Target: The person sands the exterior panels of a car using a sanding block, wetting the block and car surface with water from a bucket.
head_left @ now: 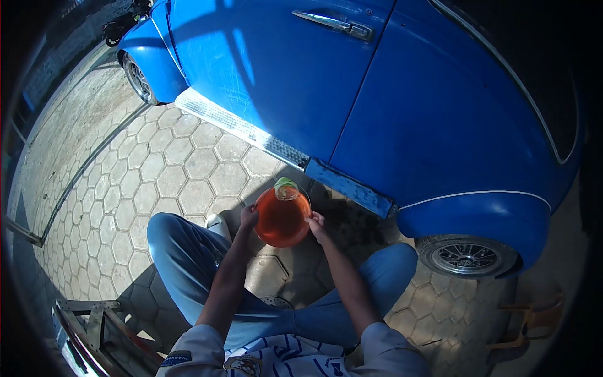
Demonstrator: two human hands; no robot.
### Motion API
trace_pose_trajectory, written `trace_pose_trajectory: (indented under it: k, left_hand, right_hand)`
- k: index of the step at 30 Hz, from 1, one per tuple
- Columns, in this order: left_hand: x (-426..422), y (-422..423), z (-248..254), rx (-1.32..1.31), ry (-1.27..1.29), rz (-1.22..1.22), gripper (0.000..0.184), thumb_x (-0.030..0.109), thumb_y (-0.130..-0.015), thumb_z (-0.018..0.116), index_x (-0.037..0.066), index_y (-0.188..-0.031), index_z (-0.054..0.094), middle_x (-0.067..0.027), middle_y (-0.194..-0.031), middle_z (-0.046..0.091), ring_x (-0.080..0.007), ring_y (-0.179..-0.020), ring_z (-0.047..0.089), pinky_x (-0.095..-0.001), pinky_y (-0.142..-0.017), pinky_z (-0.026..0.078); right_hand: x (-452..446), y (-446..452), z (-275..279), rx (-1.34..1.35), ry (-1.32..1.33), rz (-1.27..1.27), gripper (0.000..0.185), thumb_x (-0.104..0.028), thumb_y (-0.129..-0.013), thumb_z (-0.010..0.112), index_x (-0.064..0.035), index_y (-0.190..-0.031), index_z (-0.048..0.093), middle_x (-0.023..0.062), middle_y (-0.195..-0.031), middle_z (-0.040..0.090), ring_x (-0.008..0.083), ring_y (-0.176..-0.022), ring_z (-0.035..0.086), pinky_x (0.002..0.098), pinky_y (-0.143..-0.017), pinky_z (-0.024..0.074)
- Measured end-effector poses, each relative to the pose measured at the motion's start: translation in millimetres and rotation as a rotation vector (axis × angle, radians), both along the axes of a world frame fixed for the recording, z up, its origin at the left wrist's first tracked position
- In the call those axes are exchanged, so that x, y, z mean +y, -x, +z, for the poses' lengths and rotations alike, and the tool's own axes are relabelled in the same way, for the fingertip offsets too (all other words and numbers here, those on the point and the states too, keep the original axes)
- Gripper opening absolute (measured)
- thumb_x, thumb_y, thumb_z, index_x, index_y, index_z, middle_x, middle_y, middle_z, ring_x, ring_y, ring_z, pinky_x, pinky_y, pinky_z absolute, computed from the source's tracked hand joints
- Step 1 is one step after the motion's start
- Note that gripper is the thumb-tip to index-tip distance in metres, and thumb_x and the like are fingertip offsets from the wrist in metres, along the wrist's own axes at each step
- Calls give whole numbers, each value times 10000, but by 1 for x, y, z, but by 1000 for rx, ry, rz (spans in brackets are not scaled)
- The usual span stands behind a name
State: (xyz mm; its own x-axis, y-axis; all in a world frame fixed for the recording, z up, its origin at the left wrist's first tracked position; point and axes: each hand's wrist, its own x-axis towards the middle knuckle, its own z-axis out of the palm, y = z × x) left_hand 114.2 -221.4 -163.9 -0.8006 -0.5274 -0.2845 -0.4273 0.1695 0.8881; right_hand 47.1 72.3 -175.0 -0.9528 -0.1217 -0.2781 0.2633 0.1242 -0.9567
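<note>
An orange-red round basin point(282, 221) is held between my two hands, over the paving between my knees. My left hand point(249, 217) is closed on its left rim, and my right hand point(316, 222) grips the right rim. Inside the basin, near its far edge, a pale green item point(286, 183) rests against the rim; what it is cannot be made out. The blue car point(301, 81) stands just beyond the basin, with its metal running board point(232, 122) past the far side of the basin.
The car's rear wheel point(467, 256) stands at the right, its front wheel point(139, 78) at the upper left. A metal frame point(96, 327) is at the lower left. An orange-brown chair point(534, 320) sits at the lower right. Hexagonal paving point(151, 164) covers the ground.
</note>
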Motion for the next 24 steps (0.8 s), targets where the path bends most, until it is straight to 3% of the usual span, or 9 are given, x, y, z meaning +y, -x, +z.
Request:
trace_pose_trajectory:
  k: [5,6,11,13,16,20,24]
  left_hand:
    - [-2,4,2,-17,21,-7,449,174,-873,698,66,-1309,719,-146,-1054,785,-247,-959,754,-375,-886,570]
    - [-1,7,7,-47,51,-20,471,184,-873,706,71,-1330,708,-157,-1109,783,-263,-1018,754,-384,-929,567]
    - [-7,12,-25,37,-58,-63,555,231,-869,736,67,-1395,664,-184,-1201,761,-292,-1110,739,-411,-995,553]
    - [10,-2,10,-7,19,-70,594,186,-919,742,11,-1465,584,-197,-1344,691,-281,-1212,681,-383,-1033,528]
    - [15,-7,12,-59,170,-134,621,201,-907,762,7,-1467,576,-214,-1421,645,-316,-1306,633,-403,-1088,505]
    - [15,-10,20,-69,151,-137,642,218,-899,778,1,-1467,573,-217,-1433,638,-332,-1323,622,-407,-1108,495]
    - [20,-14,33,-8,137,-162,613,229,-920,770,11,-1460,580,-215,-1434,635,-325,-1308,629,-412,-1101,500]
  right_hand:
    - [-7,3,20,-129,-68,5,641,-232,-848,812,-38,-1415,583,93,-1278,680,174,-1128,657,345,-957,545]
    - [2,28,-50,-201,-5,75,742,-284,-846,816,-67,-1492,524,98,-1397,627,199,-1208,631,369,-952,544]
    - [-2,7,12,-188,-45,82,753,-303,-850,816,-69,-1502,521,101,-1379,642,212,-1226,628,376,-974,533]
    - [-6,4,-4,-89,-114,14,711,-275,-875,799,-30,-1484,528,114,-1355,656,215,-1232,626,376,-1025,512]
    - [-5,8,-27,-48,-38,36,656,-217,-896,781,9,-1461,538,127,-1345,661,222,-1225,633,368,-1073,487]
    - [-3,12,-50,7,-76,79,593,-157,-896,775,12,-1427,574,121,-1300,687,218,-1193,651,361,-1055,502]
    - [3,-2,-20,299,-331,116,485,-156,-868,791,16,-1305,671,140,-1159,738,224,-1093,694,380,-974,549]
